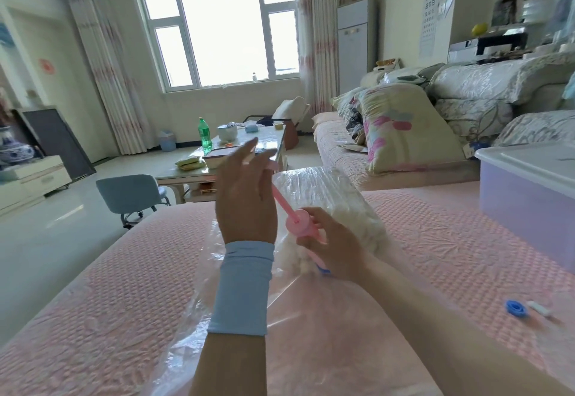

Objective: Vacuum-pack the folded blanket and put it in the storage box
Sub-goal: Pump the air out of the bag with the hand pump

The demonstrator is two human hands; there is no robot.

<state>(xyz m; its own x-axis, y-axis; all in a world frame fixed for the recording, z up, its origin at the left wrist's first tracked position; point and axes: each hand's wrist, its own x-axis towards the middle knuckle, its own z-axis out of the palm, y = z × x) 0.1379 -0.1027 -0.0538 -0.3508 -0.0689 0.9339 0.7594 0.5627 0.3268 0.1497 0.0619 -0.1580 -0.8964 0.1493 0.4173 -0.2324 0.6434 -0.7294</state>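
Observation:
A white folded blanket (329, 199) lies inside a clear plastic vacuum bag (311, 318) on the pink bed cover. A pink hand pump (303, 223) stands on the bag over the blanket's near end. My right hand (331, 244) grips the pump's barrel. My left hand (245, 196) holds the top of the pump's raised pink rod, its fingers partly spread. The lilac storage box (525, 209) with a white lid sits at the right on the bed.
A blue valve cap (516, 308) and a small white clip (539, 309) lie on the bed cover at the right. A sofa with pillows (404, 128) runs behind. A coffee table (224, 159) and a blue chair (130, 196) stand on the floor to the left.

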